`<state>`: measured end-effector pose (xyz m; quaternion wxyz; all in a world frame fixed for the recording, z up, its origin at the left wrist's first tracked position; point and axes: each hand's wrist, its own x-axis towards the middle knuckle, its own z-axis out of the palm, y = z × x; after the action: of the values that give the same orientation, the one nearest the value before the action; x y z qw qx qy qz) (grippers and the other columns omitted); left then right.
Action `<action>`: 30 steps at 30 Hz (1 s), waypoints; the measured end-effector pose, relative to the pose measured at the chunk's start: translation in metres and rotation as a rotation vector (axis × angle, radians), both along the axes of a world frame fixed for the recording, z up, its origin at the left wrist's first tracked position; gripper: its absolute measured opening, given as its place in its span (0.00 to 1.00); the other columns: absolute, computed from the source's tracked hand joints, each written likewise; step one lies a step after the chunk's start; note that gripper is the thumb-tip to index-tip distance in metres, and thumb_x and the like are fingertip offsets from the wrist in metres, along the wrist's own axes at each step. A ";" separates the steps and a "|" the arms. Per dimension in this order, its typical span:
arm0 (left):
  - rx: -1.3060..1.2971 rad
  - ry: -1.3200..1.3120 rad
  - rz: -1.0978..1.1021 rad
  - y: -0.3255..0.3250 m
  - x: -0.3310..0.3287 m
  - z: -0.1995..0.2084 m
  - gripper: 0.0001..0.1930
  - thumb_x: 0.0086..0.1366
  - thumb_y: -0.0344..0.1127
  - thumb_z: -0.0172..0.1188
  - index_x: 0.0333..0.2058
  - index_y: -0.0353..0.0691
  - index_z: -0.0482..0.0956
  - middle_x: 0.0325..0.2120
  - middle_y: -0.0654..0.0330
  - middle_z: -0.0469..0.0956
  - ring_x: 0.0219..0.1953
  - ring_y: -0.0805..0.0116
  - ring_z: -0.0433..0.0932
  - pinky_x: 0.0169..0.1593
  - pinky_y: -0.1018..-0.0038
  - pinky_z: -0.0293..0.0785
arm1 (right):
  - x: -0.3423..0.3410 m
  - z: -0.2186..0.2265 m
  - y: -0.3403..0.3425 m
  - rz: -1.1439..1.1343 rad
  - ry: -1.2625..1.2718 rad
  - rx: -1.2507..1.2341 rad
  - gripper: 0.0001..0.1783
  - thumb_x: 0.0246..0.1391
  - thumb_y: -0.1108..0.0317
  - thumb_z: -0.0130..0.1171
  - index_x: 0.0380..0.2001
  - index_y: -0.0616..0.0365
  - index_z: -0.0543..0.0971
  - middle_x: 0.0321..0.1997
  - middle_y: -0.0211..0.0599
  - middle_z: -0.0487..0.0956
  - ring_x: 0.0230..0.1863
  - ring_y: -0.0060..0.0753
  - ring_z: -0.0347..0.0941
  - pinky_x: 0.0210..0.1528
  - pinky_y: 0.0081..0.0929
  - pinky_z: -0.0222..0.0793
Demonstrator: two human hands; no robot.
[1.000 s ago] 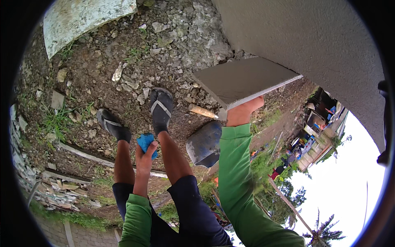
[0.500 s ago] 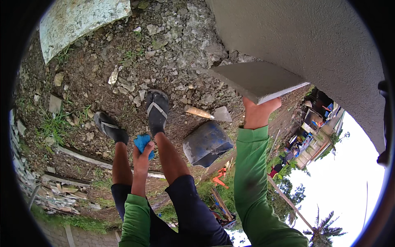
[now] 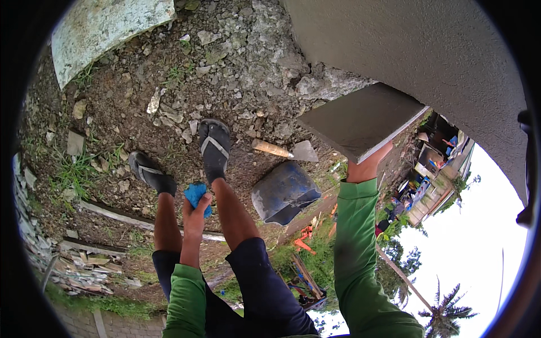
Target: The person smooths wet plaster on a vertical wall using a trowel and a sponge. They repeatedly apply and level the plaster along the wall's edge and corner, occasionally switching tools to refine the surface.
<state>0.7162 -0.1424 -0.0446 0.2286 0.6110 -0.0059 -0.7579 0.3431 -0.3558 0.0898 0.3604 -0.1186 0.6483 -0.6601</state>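
Head view. Grey board, one: beside the ground's border with the grey wall, contact unclear; longer edges slant toward that wall. Right hand: nearer, at the board's near edge, fingers grasping it, tips hidden; arm extended. Left hand: between the shins, clenched on a blue sponge. Trowel: on the ground, left of the board.

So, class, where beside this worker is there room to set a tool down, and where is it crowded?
Stony ground leaves room between the pale sheet and the feet, or between trowel and grey wall. Crowded: where the trowel lies beside the blue container, and between the legs, where the left hand holds a blue lump.
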 end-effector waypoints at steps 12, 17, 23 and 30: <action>0.038 0.023 -0.087 0.006 0.028 0.013 0.18 0.67 0.52 0.61 0.35 0.42 0.75 0.34 0.57 0.82 0.37 0.66 0.81 0.38 0.71 0.76 | -0.054 -0.002 0.007 -0.300 -0.279 0.097 0.19 0.71 0.51 0.41 0.32 0.46 0.75 0.21 0.16 0.69 0.18 0.17 0.58 0.24 0.21 0.62; 0.049 0.067 -0.115 0.001 0.077 0.033 0.22 0.69 0.59 0.54 0.36 0.43 0.74 0.37 0.54 0.83 0.39 0.62 0.82 0.39 0.68 0.77 | 0.025 0.020 0.105 -0.198 -0.303 0.181 0.14 0.69 0.52 0.48 0.33 0.48 0.71 0.20 0.21 0.67 0.17 0.16 0.59 0.19 0.23 0.59; 0.000 -0.121 -0.303 -0.050 0.134 0.080 0.31 0.68 0.68 0.46 0.36 0.41 0.74 0.32 0.53 0.81 0.33 0.64 0.81 0.36 0.69 0.77 | 0.087 0.035 0.184 -0.398 -0.348 0.417 0.10 0.68 0.57 0.53 0.36 0.48 0.69 0.20 0.26 0.67 0.16 0.20 0.60 0.17 0.24 0.58; -0.025 -0.248 -0.402 -0.042 0.192 0.085 0.30 0.68 0.67 0.48 0.37 0.41 0.72 0.28 0.53 0.81 0.30 0.61 0.81 0.30 0.68 0.76 | 0.074 0.023 0.181 -0.202 -0.034 0.381 0.13 0.66 0.66 0.53 0.52 0.54 0.71 0.24 0.27 0.70 0.19 0.19 0.65 0.19 0.23 0.63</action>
<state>0.9084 -0.1844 0.0403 0.0785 0.6829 -0.1649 -0.7073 0.4174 -0.1749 0.1129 0.3193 0.0281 0.7638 -0.5602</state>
